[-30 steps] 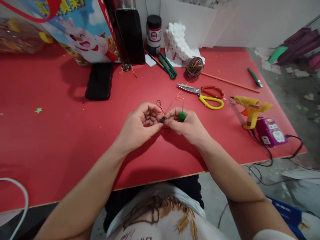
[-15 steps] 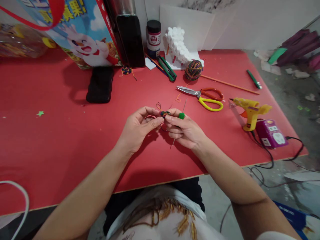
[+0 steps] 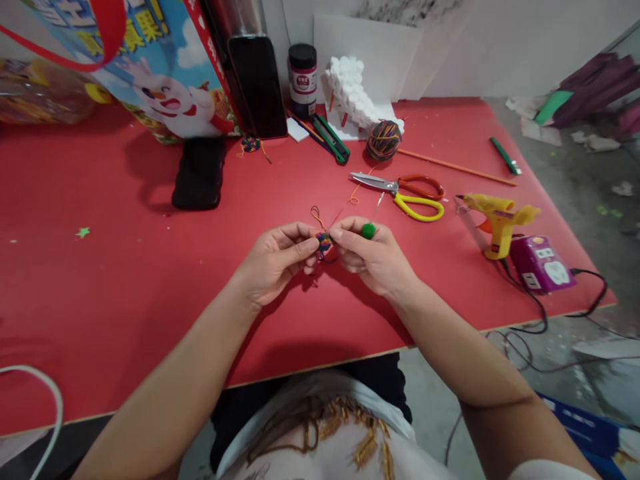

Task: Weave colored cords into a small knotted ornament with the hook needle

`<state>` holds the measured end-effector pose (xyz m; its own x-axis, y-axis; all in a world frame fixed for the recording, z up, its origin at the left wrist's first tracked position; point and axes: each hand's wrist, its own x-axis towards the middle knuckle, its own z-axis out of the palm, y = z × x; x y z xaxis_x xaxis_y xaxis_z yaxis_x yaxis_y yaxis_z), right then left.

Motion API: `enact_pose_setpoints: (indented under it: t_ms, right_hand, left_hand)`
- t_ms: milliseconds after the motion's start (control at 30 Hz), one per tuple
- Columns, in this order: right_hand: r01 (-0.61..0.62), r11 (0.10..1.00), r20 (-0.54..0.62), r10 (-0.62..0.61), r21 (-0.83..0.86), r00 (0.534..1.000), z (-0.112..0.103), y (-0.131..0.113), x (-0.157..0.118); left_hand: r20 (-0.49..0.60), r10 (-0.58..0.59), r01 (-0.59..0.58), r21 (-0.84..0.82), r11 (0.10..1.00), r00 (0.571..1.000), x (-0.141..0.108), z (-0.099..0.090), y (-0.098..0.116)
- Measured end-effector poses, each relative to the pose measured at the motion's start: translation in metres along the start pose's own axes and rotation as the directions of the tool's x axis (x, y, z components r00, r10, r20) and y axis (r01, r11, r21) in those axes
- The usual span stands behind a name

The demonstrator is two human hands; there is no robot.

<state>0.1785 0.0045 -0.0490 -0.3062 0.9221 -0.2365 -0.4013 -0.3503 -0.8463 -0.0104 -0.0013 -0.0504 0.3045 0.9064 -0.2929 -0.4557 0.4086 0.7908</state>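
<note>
Between my two hands is a small multicoloured crochet piece [image 3: 323, 241], with loose yarn ends hanging under it and a loop standing above. My left hand [image 3: 280, 260] is closed, pinching the piece's left side between thumb and fingers. The fingertips of my right hand [image 3: 367, 257] pinch its right edge. That same hand also keeps a thin metal crochet hook with a green grip [image 3: 369, 231] tucked in its fingers, one end pointing up and away. A strand of yarn runs from the piece toward the multicoloured yarn ball [image 3: 383, 141] behind.
Scissors [image 3: 400, 190] with red and yellow handles lie beyond my right hand. Farther right are a yellow glue gun [image 3: 500, 223] and a purple box [image 3: 543, 265] with cables. Toward the back stand a phone [image 3: 259, 87], a jar [image 3: 303, 80], a green cutter [image 3: 331, 140] and a white model [image 3: 347, 90].
My hands have drawn slightly apart, and more of the crochet piece shows between them. The hook has shifted in my right hand; its lower end no longer shows below the fingers.
</note>
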Motion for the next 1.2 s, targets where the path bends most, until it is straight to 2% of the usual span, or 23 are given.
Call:
enact_pose_setpoints:
  t_ms: [100,467,733,867,1067,1200]
  right_hand:
    - [-0.081,0.995,0.037,0.080,0.053,0.996,0.000,-0.004,0.000]
    - [-0.161,0.983,0.137,0.149,0.084,0.979,-0.003,-0.006,0.000]
    - [-0.011,0.995,0.057,0.017,-0.104,0.998,0.001,0.008,-0.001]
    - [0.045,0.993,0.045,-0.041,-0.105,0.998,-0.001,0.007,-0.002]
    - [0.091,0.987,0.029,-0.088,-0.131,0.996,-0.002,0.003,-0.003]
    - [0.109,0.984,0.021,-0.107,-0.139,0.994,-0.004,0.004,-0.003]
  left_hand:
    - [0.022,-0.056,0.058,-0.063,0.996,0.998,0.001,0.000,0.001]
    - [0.054,-0.111,0.117,-0.129,0.985,0.992,0.003,-0.001,0.002]
    - [0.031,-0.144,0.147,-0.184,0.972,0.989,0.002,0.000,0.002]
    - [0.060,-0.196,0.205,-0.239,0.949,0.979,0.001,0.001,0.004]
    - [-0.010,-0.225,0.213,-0.276,0.937,0.974,0.001,0.001,0.007]
    - [-0.007,-0.221,0.213,-0.246,0.946,0.975,0.001,0.001,0.009]
